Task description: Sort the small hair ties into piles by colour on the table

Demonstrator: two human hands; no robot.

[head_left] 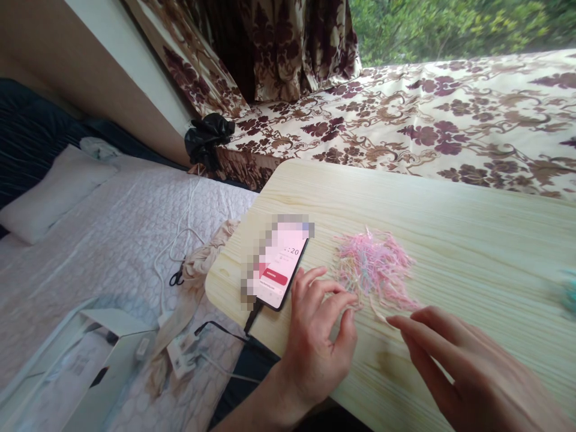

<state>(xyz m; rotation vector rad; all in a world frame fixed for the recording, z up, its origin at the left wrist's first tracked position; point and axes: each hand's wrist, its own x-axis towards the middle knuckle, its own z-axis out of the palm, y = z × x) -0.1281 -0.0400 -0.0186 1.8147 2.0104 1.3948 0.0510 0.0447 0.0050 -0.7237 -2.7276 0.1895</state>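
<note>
A loose heap of pink yarn strands (pixel 375 267), mixed with some pale yellow and bluish ones, lies on the light wood-grain table (pixel 472 240). At the heap's near left edge is my left hand (pixel 317 333), its fingers curved and apart, with the index fingertip by the strands. My right hand (pixel 454 354) reaches in from the lower right with fingers stretched out. One of its fingertips is at the end of a pale strand trailing from the heap; whether it touches cannot be made out. Just left of my left hand lies a phone (pixel 283 264) with its screen lit.
A cable (pixel 252 315) runs from the phone over the table edge. Teal yarn (pixel 570 293) shows at the far right. Left of the table, a bed (pixel 135 216) holds a power strip (pixel 182 354), a white box (pixel 103 354) and cords. Behind is a floral-covered ledge (pixel 405 120).
</note>
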